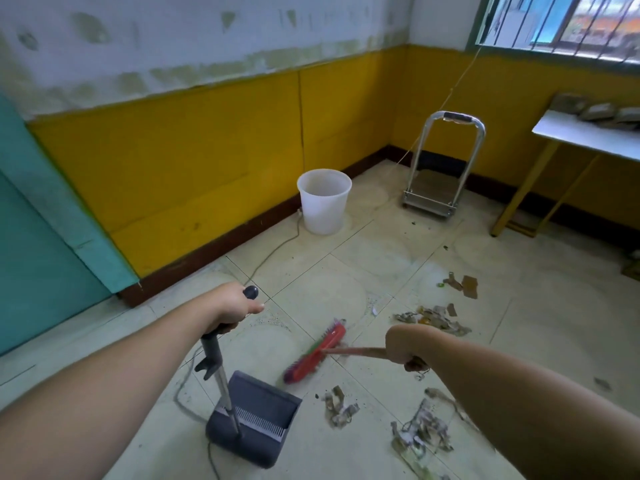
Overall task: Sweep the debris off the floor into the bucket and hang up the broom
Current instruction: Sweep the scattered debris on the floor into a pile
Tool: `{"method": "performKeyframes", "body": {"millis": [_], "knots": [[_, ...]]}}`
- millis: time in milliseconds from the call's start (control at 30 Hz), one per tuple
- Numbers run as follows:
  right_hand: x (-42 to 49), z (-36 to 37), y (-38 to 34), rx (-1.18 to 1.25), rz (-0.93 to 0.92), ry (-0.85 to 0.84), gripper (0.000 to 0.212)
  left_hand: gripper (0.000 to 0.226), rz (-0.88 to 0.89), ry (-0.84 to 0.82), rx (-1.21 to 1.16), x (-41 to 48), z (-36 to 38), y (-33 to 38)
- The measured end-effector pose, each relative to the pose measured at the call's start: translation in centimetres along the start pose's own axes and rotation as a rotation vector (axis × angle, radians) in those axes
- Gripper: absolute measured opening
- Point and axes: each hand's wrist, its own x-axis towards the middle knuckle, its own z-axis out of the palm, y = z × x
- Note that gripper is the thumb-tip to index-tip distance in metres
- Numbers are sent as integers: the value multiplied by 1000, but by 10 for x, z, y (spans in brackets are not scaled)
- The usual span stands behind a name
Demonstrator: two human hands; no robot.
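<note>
My left hand (pixel 232 306) is shut on the upright handle of a dark grey dustpan (pixel 254 419), which stands on the tiled floor with its mouth facing right. My right hand (pixel 403 344) grips the wooden stick of a red broom (pixel 317 353); the broom head is blurred and lies on the floor just right of the dustpan. Torn paper and cardboard debris (pixel 434 317) lies scattered to the right, with more scraps (pixel 341 407) beside the dustpan and under my right forearm. A white bucket (pixel 323 200) stands against the yellow wall.
A folding hand trolley (pixel 433 194) stands in the far corner. A white table with yellow legs (pixel 585 136) is at the right, under a barred window. A grey cable (pixel 277 249) runs along the floor by the wall. A teal door (pixel 38 244) is at the left.
</note>
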Motion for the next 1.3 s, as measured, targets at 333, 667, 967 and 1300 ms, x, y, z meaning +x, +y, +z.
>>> {"method": "performKeyframes", "body": {"millis": [333,667,967,1300], "knots": [[-27,32,132,298,-49,50,18,31,22,135,22,-44,79,60],[-13,36,148,314,-74,105,27,28,93,43,-27,-49,118,111],[5,39,134,432,-2,82,23,24,96,-94,-31,-28,115,117],[4,36,88,341,-125,13,45,25,41,-162,-117,-36,115,105]]}}
